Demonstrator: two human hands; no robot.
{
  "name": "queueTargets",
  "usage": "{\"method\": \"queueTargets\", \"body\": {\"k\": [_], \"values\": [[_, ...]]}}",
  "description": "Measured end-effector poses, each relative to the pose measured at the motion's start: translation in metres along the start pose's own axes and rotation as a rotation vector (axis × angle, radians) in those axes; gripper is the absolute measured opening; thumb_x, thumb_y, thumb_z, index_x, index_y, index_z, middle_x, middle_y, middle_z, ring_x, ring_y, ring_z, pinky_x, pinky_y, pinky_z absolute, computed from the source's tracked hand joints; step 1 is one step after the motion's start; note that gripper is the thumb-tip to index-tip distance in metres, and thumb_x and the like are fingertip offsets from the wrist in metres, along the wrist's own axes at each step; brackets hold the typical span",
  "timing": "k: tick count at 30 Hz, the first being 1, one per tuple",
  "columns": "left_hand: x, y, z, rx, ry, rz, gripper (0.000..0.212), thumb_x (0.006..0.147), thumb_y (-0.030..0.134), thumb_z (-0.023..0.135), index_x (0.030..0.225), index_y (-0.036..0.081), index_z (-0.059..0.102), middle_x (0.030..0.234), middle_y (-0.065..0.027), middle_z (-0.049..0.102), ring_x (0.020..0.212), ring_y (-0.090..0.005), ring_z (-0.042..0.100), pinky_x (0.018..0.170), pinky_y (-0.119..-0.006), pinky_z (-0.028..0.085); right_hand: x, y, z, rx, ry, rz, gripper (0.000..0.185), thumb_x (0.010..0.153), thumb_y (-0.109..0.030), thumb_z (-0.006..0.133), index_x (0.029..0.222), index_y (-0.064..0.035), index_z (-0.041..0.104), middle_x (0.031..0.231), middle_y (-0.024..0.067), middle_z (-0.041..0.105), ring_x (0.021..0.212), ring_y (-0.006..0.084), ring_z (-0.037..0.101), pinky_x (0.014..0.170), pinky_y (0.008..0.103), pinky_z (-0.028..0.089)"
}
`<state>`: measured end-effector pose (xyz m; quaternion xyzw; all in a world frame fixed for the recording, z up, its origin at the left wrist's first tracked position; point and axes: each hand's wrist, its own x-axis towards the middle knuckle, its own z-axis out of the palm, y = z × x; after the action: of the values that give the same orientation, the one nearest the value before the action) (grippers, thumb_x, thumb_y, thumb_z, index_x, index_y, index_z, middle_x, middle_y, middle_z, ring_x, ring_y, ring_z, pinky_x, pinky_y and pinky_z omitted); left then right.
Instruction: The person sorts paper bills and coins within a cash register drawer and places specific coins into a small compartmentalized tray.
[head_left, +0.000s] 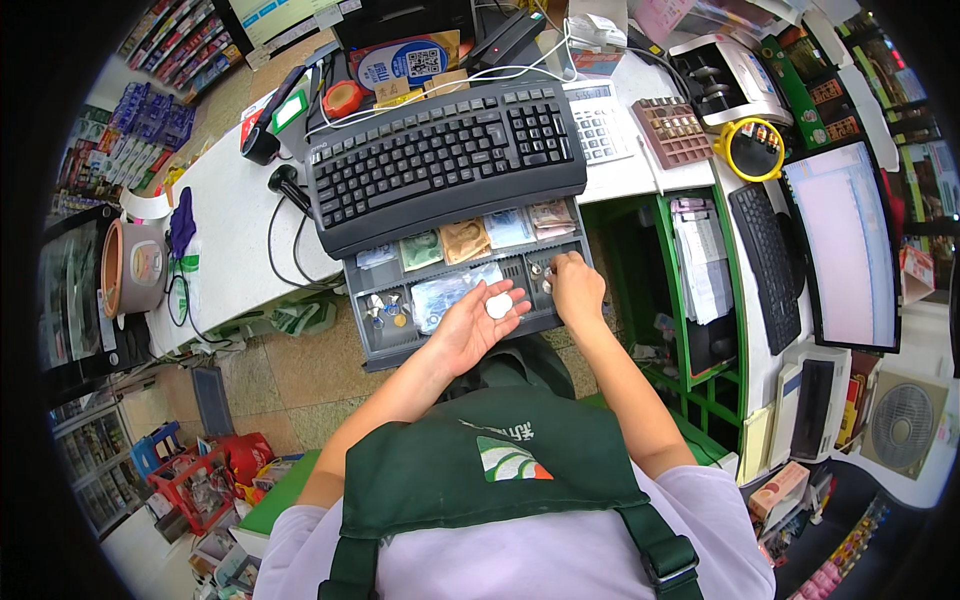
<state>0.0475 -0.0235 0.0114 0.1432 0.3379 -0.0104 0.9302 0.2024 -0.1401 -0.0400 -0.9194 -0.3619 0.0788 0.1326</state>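
Observation:
An open cash drawer (472, 267) juts out below a black keyboard (442, 154). Over its front part my left hand (480, 322) is held palm up, with silver coins (499, 305) lying on the fingers. My right hand (576, 289) reaches into the right front compartment, fingertips down beside a few coins (535, 270); whether it grips one is hidden. Banknotes (465, 238) fill the rear compartments. A bundle in clear plastic (450, 296) lies in the middle front one. At the left front are keys (377, 311) and a gold-coloured coin (400, 320).
A calculator (600, 127) and a brown sectioned tray (671, 131) sit right of the keyboard on the white counter (225, 202). Black cables (277, 255) hang over the counter edge at left. A green-framed shelf (675, 300) stands close to my right arm.

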Motion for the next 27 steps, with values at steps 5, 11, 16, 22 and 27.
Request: {"method": "queueTargets", "body": {"k": [5, 11, 16, 22, 27], "values": [[-0.002, 0.001, -0.001, 0.0, 0.042, -0.004, 0.044, 0.1, 0.031, 0.031, 0.127, -0.002, 0.039, 0.124, -0.0161, 0.049, 0.111, -0.029, 0.052, 0.092, -0.036, 0.047, -0.001, -0.011, -0.024, 0.257, -0.017, 0.025, 0.004, 0.076, -0.007, 0.06, 0.08, -0.006, 0.061, 0.082, 0.0125, 0.062, 0.072, 0.0326, 0.063, 0.064, 0.0405, 0.049], [0.009, -0.006, -0.009, 0.02, 0.062, 0.012, 0.038, 0.1, 0.027, 0.034, 0.122, -0.002, 0.043, 0.116, -0.0126, 0.053, 0.103, -0.0242, 0.055, 0.09, -0.035, 0.047, -0.04, -0.053, -0.052, 0.94, -0.124, 0.115, 0.012, 0.076, -0.01, 0.067, 0.085, -0.0033, 0.066, 0.081, 0.0121, 0.067, 0.072, 0.0245, 0.066, 0.065, 0.0319, 0.05], [0.009, -0.008, -0.009, 0.024, 0.059, 0.037, 0.029, 0.099, 0.021, 0.038, 0.117, -0.001, 0.046, 0.109, -0.0103, 0.054, 0.093, -0.0192, 0.058, 0.082, -0.032, 0.051, -0.055, -0.068, -0.046, 0.651, 0.183, -0.119, 0.008, 0.074, -0.011, 0.068, 0.08, -0.0074, 0.063, 0.077, 0.0057, 0.062, 0.067, 0.0254, 0.062, 0.056, 0.0332, 0.048], [0.002, -0.003, -0.013, 0.033, 0.14, -0.001, 0.025, 0.097, 0.016, 0.043, 0.113, -0.002, 0.046, 0.104, -0.011, 0.053, 0.091, -0.0222, 0.058, 0.079, -0.03, 0.053, -0.038, -0.003, -0.048, 0.251, 0.123, 0.016, 0.008, 0.077, -0.008, 0.056, 0.083, -0.007, 0.062, 0.083, 0.0126, 0.063, 0.072, 0.033, 0.062, 0.062, 0.0423, 0.05], [0.001, -0.001, -0.012, 0.012, 0.099, -0.009, 0.023, 0.097, 0.016, 0.04, 0.113, -0.001, 0.046, 0.105, -0.0115, 0.053, 0.092, -0.0236, 0.06, 0.078, -0.03, 0.054, -0.032, 0.01, -0.022, 0.043, 0.019, -0.002, 0.011, 0.074, -0.001, 0.052, 0.081, -0.0053, 0.06, 0.081, 0.0154, 0.062, 0.069, 0.0346, 0.063, 0.061, 0.0428, 0.051]]}}
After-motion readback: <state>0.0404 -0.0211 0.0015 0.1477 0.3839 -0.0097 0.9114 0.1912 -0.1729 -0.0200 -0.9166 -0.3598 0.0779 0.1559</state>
